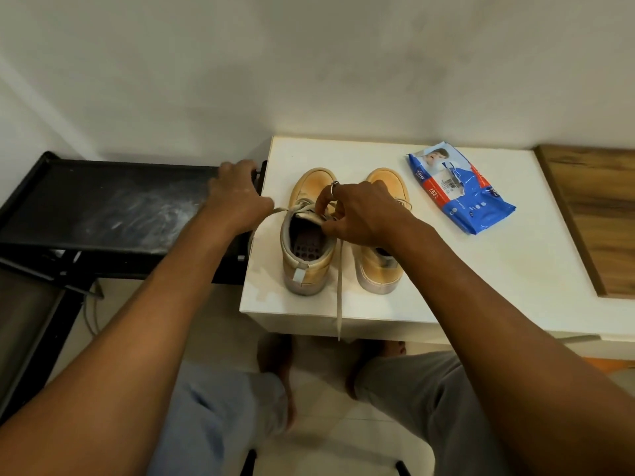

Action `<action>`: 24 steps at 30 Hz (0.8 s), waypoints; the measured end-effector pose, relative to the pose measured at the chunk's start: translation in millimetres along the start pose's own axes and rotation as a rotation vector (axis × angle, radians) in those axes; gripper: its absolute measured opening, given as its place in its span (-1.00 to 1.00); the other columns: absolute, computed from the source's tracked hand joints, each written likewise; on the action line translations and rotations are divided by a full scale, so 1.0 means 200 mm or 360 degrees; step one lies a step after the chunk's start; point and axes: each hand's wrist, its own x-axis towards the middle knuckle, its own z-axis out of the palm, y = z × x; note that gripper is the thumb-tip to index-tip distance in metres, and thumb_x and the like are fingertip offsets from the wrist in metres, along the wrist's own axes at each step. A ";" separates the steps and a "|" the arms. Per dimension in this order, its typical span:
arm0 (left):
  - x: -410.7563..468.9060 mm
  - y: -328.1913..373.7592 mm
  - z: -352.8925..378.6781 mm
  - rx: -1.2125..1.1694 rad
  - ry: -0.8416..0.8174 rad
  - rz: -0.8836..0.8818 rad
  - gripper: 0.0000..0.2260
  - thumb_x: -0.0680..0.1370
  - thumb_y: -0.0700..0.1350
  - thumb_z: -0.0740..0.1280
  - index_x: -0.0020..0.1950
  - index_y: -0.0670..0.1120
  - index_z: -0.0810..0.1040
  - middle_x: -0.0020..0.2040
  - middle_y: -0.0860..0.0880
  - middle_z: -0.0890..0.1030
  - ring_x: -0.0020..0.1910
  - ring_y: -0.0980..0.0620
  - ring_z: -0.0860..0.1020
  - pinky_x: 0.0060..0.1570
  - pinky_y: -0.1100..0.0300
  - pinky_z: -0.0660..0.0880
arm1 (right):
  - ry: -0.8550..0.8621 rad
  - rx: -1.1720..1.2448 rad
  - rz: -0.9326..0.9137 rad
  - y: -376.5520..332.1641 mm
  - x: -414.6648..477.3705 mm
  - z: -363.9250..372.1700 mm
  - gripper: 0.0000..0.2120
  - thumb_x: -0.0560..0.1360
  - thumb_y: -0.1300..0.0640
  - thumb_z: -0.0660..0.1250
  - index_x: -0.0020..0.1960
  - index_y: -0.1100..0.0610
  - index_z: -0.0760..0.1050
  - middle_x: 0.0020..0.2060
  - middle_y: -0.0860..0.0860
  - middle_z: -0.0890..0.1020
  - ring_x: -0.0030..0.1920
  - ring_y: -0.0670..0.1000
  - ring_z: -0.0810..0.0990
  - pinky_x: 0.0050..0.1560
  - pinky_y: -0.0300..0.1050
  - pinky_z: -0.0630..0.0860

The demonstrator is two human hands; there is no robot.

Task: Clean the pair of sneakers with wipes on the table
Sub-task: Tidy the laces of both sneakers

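Observation:
Two tan sneakers stand side by side on the white table (429,269), toes pointing away from me. The left sneaker (305,255) has its laces loosened. My left hand (237,197) pulls one end of its lace out to the left, fingers curled round it. My right hand (357,211) pinches the lace at the tongue of the same shoe, and another lace end (339,297) hangs down over the table's front edge. The right sneaker (378,266) is partly hidden behind my right hand. A blue and red pack of wipes (460,190) lies flat to the right of the shoes.
A black metal tray-like shelf (103,207), dusty on top, adjoins the table's left side. A brown wooden board (598,214) lies at the table's right end. A white wall stands close behind. My knees and bare feet are below the table's front edge.

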 end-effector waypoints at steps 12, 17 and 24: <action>-0.02 0.08 0.07 -0.0155 -0.0375 0.0244 -0.80 0.52 -0.31 0.44 -0.12 0.00 0.65 -0.06 -0.05 0.66 -0.20 -0.02 0.68 -0.38 0.27 0.59 | 0.0198 -0.0162 0.0195 0.01 0.01 0.02 -0.76 0.55 -0.07 0.23 0.07 -0.04 0.62 -0.13 -0.04 0.66 -0.07 0.03 0.58 0.16 0.08 0.34; -0.01 0.05 0.05 -0.0237 -0.0359 0.0047 -0.75 0.52 -0.38 0.38 -0.11 -0.02 0.64 -0.07 -0.11 0.64 -0.18 -0.09 0.69 -0.21 0.05 0.69 | 0.0188 -0.0172 0.0337 0.03 0.00 0.03 -0.76 0.55 -0.08 0.22 0.01 0.01 0.60 -0.18 -0.03 0.64 -0.07 0.05 0.58 0.24 0.15 0.25; -0.02 0.05 0.07 -0.0349 -0.0393 0.0118 -0.82 0.54 -0.33 0.40 -0.08 -0.04 0.64 -0.15 -0.09 0.61 -0.24 -0.04 0.67 -0.26 0.11 0.68 | 0.0192 -0.0371 0.0202 0.02 -0.02 0.01 -0.74 0.54 -0.05 0.19 0.02 -0.03 0.63 -0.02 -0.03 0.62 0.10 0.09 0.50 0.24 0.20 0.23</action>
